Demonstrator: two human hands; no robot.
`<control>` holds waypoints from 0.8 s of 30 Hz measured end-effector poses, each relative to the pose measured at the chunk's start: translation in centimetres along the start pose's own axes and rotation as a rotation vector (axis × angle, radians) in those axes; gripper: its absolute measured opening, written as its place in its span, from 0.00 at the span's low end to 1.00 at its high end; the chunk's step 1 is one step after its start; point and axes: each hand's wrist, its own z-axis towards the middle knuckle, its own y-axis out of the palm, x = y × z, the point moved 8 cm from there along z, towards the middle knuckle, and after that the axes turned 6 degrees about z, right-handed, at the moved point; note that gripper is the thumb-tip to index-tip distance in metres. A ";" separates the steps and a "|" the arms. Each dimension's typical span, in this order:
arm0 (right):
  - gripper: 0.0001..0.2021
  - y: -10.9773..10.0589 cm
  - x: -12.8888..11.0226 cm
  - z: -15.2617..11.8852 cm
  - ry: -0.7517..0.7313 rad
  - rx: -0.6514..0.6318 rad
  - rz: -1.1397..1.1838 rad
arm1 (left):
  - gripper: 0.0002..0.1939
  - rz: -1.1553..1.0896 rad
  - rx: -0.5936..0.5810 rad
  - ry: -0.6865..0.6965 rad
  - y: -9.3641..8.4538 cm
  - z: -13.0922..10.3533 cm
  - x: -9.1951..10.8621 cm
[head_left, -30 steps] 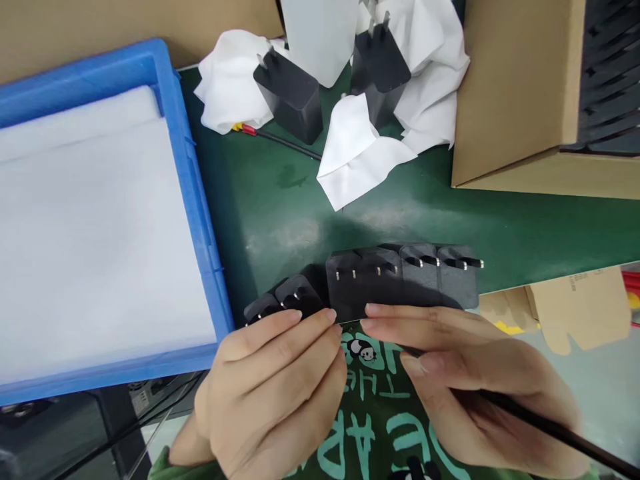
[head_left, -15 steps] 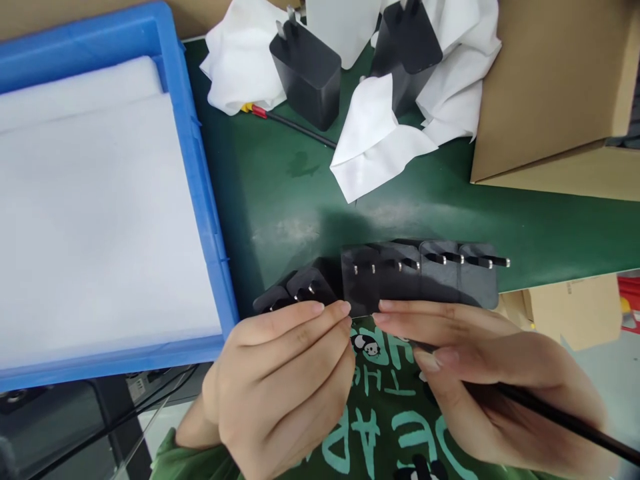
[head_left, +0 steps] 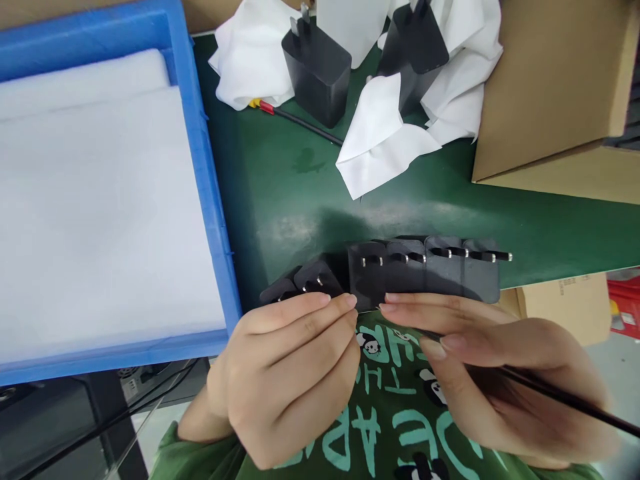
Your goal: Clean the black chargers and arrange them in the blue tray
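My left hand [head_left: 295, 373] is closed, its fingers pressed together and curled at the table's near edge, beside two tilted black plug adapters [head_left: 317, 275]. What its fingers hold, if anything, is hidden. A thin black stick [head_left: 555, 400] is pinched between thumb and fingers of my right hand [head_left: 505, 373] and runs out to the lower right. The right fingertips lie at the near side of a row of several black plug adapters [head_left: 443, 273], set side by side with their prongs showing. Whether they touch the adapters I cannot tell.
At left is a blue tray [head_left: 203, 180] with white foam sheets [head_left: 100, 213]. Two larger black adapters [head_left: 317, 77] stand at the back among white cloths [head_left: 383, 140]. Near them lies a black stick with a red and yellow end [head_left: 300, 120]. A cardboard box [head_left: 545, 87] stands at right.
The view has shifted slightly, so the table items and both hands sit a little further right. The hands keep nearly the same pose; nothing has visibly been picked up or let go.
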 end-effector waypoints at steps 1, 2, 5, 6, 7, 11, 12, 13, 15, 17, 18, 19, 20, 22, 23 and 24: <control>0.24 0.0 0.0 -0.1 -0.005 0.003 -0.001 | 0.06 0.002 0.010 0.004 0.0 0.0 0.0; 0.23 -0.1 -0.1 -0.2 -0.014 0.009 -0.002 | 0.05 0.004 0.018 0.008 0.0 0.0 0.0; 0.23 -0.1 -0.3 -0.3 -0.033 0.010 -0.002 | 0.05 0.001 0.010 0.014 0.0 -0.2 0.0; 0.23 0.0 -0.4 -0.3 -0.032 0.009 -0.001 | 0.06 0.000 0.001 0.014 0.1 -0.3 0.0; 0.23 0.1 -0.3 -0.3 -0.021 0.011 0.001 | 0.06 0.000 -0.002 0.013 0.1 -0.4 0.0; 0.22 0.0 -0.2 -0.4 -0.016 0.078 0.009 | 0.05 -0.001 0.012 0.014 0.1 -0.7 0.0; 0.22 0.1 -0.1 -0.4 -0.021 0.074 0.011 | 0.05 -0.004 0.014 0.014 0.1 -0.7 0.0; 0.23 0.2 -0.1 -0.4 -0.030 0.069 0.014 | 0.05 -0.006 0.020 0.016 0.1 -0.7 0.0; 0.23 0.2 0.1 -0.6 -0.032 0.071 0.020 | 0.04 -0.006 0.038 0.015 0.0 -0.6 0.0; 0.23 0.0 0.3 -0.7 -0.019 0.094 0.027 | 0.03 -0.005 0.028 0.017 0.0 -0.5 -0.1; 0.23 0.0 0.4 -0.8 -0.008 0.097 0.029 | 0.03 -0.008 0.015 0.020 0.1 -0.6 -0.1; 0.22 0.0 0.4 -0.8 0.005 0.097 0.029 | 0.03 -0.010 0.001 0.030 0.1 -0.6 0.0; 0.22 0.0 0.4 -0.7 0.013 0.089 0.028 | 0.03 -0.013 -0.012 0.041 0.2 -0.7 0.0; 0.22 0.1 0.1 -0.5 0.000 0.082 0.014 | 0.02 -0.018 -0.018 0.054 0.1 -0.8 0.1; 0.22 0.0 -0.2 -0.3 -0.019 0.082 0.003 | 0.02 -0.017 -0.016 0.056 0.1 -0.8 0.1; 0.22 0.1 -0.3 -0.1 -0.031 0.071 -0.012 | 0.02 -0.015 -0.015 0.053 0.1 -0.8 0.0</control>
